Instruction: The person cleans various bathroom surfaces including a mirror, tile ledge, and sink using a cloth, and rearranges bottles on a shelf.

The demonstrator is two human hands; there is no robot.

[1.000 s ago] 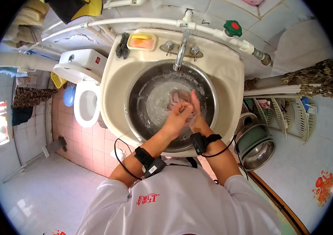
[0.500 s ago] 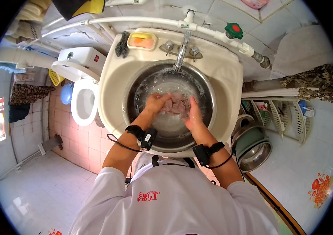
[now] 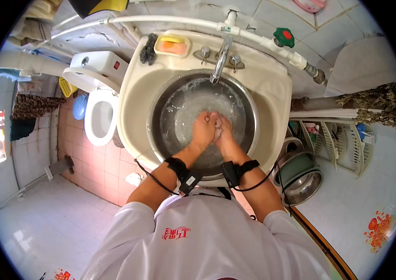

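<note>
Over a wide steel basin (image 3: 158, 140) of sudsy water, my two hands are pressed together. My left hand (image 3: 202, 129) is closed, its fingers curled against the other hand. Closed from the other side, my right hand (image 3: 225, 132) meets it. Squeezed between them is a small pinkish cloth (image 3: 217, 134), of which only a sliver shows; the rest is hidden in the grip. The basin sits in a cream sink (image 3: 273, 121), under a chrome faucet (image 3: 220, 63). Dark strap-on devices with cables are on both wrists.
On the sink's back ledge are a soap dish (image 3: 173, 46) with yellow and orange pieces and a dark scrubber (image 3: 148, 49). A toilet (image 3: 100, 116) stands to the left. Stacked basins (image 3: 299, 175) and a pale rack (image 3: 335, 140) are at the right. A pipe with a green valve (image 3: 283, 37) runs behind.
My hands have come together from either side, and the cloth that was spread between them is now bunched up and mostly hidden. The view has shifted slightly.
</note>
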